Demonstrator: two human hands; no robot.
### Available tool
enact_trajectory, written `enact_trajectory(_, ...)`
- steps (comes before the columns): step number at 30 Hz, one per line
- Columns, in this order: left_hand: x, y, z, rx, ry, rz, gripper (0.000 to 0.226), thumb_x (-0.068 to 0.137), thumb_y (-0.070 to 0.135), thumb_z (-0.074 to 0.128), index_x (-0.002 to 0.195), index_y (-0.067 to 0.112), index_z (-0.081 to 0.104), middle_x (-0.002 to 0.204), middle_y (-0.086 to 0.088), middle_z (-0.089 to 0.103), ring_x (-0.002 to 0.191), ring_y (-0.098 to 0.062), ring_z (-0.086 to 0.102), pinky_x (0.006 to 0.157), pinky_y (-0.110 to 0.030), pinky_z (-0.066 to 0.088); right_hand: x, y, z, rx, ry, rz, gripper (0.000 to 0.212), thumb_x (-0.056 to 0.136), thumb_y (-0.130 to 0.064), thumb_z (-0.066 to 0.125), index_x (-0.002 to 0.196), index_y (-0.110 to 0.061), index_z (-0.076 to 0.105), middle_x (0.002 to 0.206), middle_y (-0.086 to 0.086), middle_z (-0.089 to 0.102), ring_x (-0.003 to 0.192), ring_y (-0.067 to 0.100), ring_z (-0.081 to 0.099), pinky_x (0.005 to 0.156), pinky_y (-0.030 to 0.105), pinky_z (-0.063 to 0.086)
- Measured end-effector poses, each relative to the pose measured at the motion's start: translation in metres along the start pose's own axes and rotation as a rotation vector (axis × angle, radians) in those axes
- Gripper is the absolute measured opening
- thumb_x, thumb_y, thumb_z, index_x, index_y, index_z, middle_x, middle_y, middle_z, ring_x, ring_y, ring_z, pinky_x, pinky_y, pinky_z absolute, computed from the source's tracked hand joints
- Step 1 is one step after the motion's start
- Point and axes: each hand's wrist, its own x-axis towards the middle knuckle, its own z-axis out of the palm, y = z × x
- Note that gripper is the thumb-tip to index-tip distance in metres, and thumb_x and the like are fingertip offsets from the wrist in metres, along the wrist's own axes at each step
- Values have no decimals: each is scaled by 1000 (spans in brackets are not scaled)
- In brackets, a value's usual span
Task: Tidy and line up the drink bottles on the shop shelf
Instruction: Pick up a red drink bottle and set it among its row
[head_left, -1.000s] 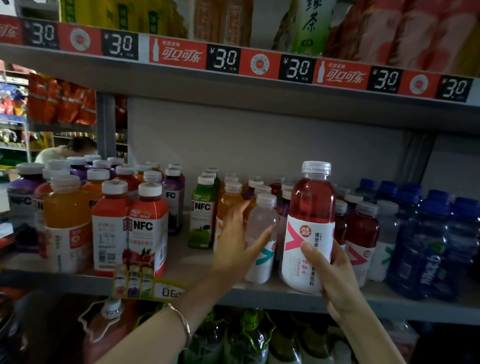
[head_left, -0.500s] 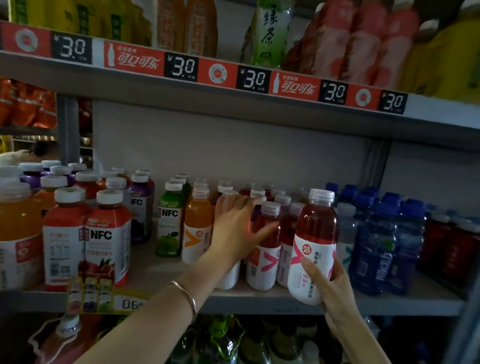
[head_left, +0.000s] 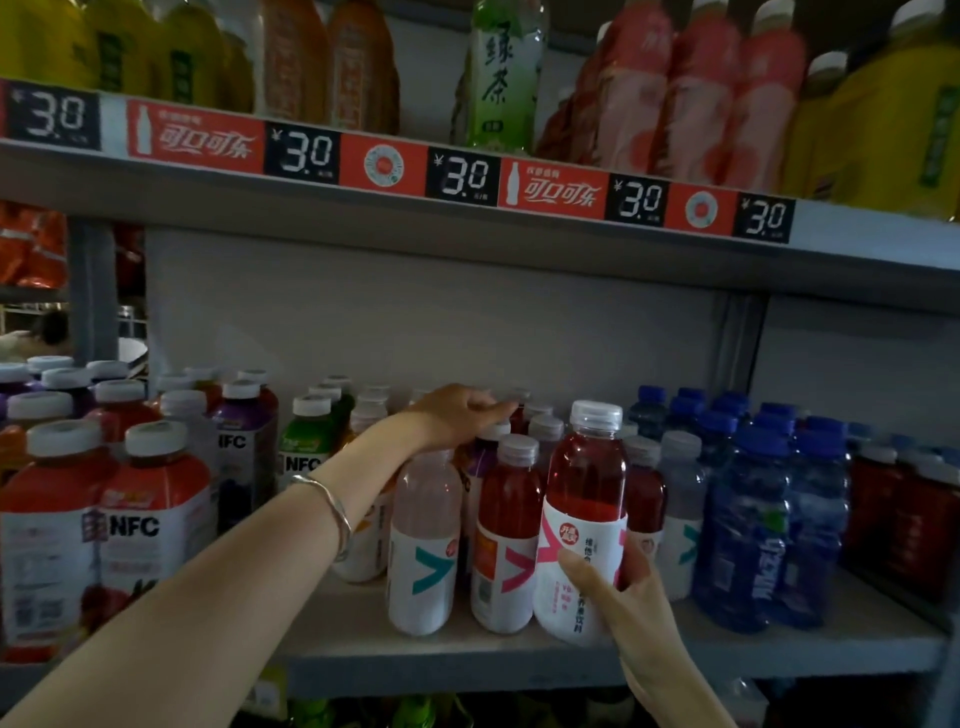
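My right hand (head_left: 626, 597) grips a red drink bottle (head_left: 584, 519) with a white label and clear cap, held at the front edge of the grey shelf (head_left: 519, 670). To its left stand another red bottle (head_left: 506, 540) and a clear bottle with a teal mark (head_left: 423, 540). My left hand (head_left: 457, 415) reaches deep over the tops of the bottles in the rows behind them, fingers curled over caps near the back. What its fingers hold is hidden.
NFC juice bottles (head_left: 150, 509) fill the shelf's left part. Blue water bottles (head_left: 753, 519) and dark red bottles (head_left: 904, 514) stand on the right. The upper shelf (head_left: 467, 208) with 3.0 price tags hangs close above, loaded with tea and juice bottles.
My left hand has let go of the front clear bottle and reached further back over the bottle tops. The red bottle in my right hand has come down to the shelf edge.
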Motion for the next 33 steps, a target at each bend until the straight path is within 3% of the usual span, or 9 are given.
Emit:
enact_trajectory(4, 15, -2, -7, -28, -36, 5, 38, 91, 37, 59, 116, 9, 66, 124, -7, 64, 99, -16, 60, 57, -5, 43, 4, 7, 3, -12, -14, 7, 61, 47, -32, 78, 106, -27, 61, 96, -6, 75, 91, 13, 70, 80, 35, 54)
enact_trajectory(6, 21, -1, -9, -3, -54, -10, 34, 87, 28, 66, 114, 8, 67, 115, -8, 67, 90, -14, 60, 51, -1, 42, 6, 8, 4, -27, -22, 10, 63, 47, -31, 79, 107, -27, 60, 97, -4, 74, 94, 14, 69, 83, 38, 53)
enact_trajectory(10, 29, -1, -5, -2, -92, -47, 44, 81, 19, 74, 121, 5, 63, 104, -2, 63, 89, -18, 65, 74, -20, 54, 6, 6, 3, -41, -45, 10, 55, 53, -25, 77, 104, -26, 60, 91, -9, 75, 88, 10, 70, 76, 31, 52)
enact_trajectory(13, 32, -5, -1, 26, -98, -38, 52, 81, 19, 74, 128, 6, 56, 116, -7, 64, 103, -21, 63, 85, -29, 52, 6, 5, 3, -50, -46, 10, 59, 50, -30, 82, 105, -25, 61, 92, -8, 75, 92, 13, 68, 81, 36, 52)
enact_trajectory(16, 31, -7, -2, -86, 28, 16, 54, 81, 18, 73, 130, 7, 52, 129, -9, 58, 115, -23, 57, 93, -29, 48, 4, 1, 6, -83, -76, -20, 69, 46, -38, 90, 107, -25, 59, 94, -11, 74, 90, 11, 70, 72, 26, 54)
enact_trajectory(19, 26, 0, -15, -239, 201, 119, 44, 85, 18, 68, 126, 9, 55, 126, -5, 57, 112, -17, 56, 82, -18, 47, 2, -1, 9, -98, -109, -53, 72, 46, -35, 90, 109, -22, 59, 96, -11, 74, 89, 6, 70, 63, 17, 55)
enact_trajectory(25, 3, 20, -50, -276, 480, 269, 40, 90, 21, 62, 128, 17, 53, 118, 4, 55, 97, -8, 53, 74, -13, 43, 0, -7, 21, -90, -148, -113, 64, 57, -23, 89, 112, -25, 57, 97, -10, 74, 90, 8, 70, 66, 16, 54)
enact_trajectory(28, -16, 25, -63, -301, 537, 362, 39, 91, 20, 60, 129, 18, 51, 113, 5, 56, 89, 0, 54, 70, -2, 44, -1, -9, 25, -96, -147, -136, 60, 60, -13, 85, 112, -21, 57, 96, -8, 74, 88, 8, 70, 66, 15, 54)
enact_trajectory(33, -41, 23, -77, -379, 610, 462, 36, 91, 18, 59, 126, 16, 52, 118, -1, 61, 104, -14, 61, 85, -20, 51, -4, -13, 32, -93, -135, -161, 56, 60, -9, 78, 109, -27, 57, 93, -12, 74, 88, 5, 70, 65, 16, 54)
